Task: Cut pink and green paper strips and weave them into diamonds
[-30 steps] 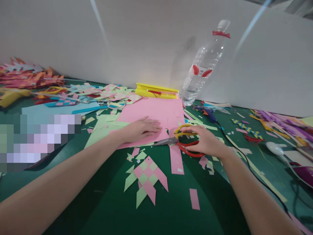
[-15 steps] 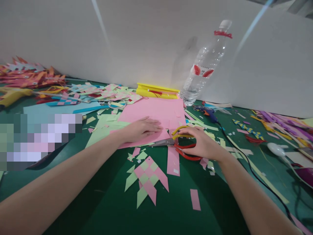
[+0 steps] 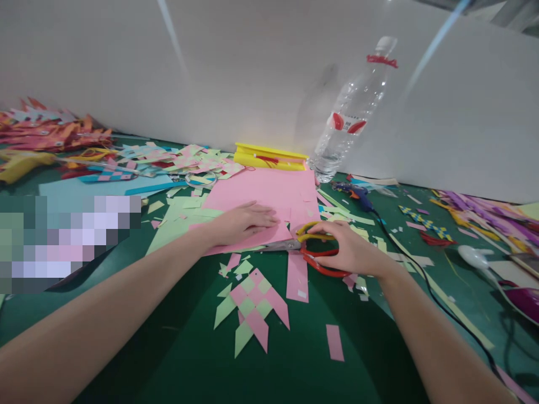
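Note:
My left hand (image 3: 248,220) lies flat, fingers stretched out, on a pink sheet of paper (image 3: 265,188). Beside it, my right hand (image 3: 347,247) holds a pair of scissors (image 3: 322,264) with one yellow and one red handle loop. The blades point left along the sheet's near edge; paper partly hides them. Under the scissors runs a pink paper strip (image 3: 297,278). Closer to me lies a woven paper fish (image 3: 255,306) in pink and light green. A small pink paper piece (image 3: 335,342) rests to its right.
A clear plastic bottle (image 3: 351,106) leans against the wall behind a yellow folded piece (image 3: 269,156). Finished paper fish (image 3: 202,157) and a yellow glue gun (image 3: 25,165) lie left. At right are a blue glue gun (image 3: 357,193), its black cord (image 3: 415,269) and paper scraps.
My right hand has shifted slightly on the scissors, and more of the yellow loop shows. My left hand stays in place on the pink sheet.

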Motion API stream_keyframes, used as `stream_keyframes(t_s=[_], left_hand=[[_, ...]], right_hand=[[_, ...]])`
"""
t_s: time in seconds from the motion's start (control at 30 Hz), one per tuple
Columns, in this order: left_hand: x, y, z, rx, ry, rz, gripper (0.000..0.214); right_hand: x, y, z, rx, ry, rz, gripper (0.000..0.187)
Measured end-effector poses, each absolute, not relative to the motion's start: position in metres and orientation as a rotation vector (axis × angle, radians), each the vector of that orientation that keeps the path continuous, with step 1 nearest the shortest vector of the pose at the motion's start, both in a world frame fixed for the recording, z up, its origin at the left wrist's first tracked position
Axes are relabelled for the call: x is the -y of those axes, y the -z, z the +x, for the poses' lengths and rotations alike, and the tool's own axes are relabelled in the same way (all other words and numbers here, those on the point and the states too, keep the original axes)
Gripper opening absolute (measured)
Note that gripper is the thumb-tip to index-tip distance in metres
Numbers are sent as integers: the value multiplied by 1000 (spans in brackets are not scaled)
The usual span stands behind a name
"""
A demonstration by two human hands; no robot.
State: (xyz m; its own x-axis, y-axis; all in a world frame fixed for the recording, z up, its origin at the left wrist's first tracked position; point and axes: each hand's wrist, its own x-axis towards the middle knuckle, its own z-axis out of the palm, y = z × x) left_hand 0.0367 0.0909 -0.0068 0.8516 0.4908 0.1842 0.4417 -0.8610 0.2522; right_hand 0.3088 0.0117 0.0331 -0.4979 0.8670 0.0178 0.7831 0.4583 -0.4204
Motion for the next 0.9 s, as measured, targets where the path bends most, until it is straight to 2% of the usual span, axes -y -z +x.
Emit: stream_keyframes(t_s=[0.47,0.9], left_hand=[[-90,5,37,-698,-362,2826,35],[-92,6,37,-662,-406,2825,35]], right_hand=[[-10,-30,296,2485,-585,-1326,34],[-9,-26,288,2499,-452,-1250,34]])
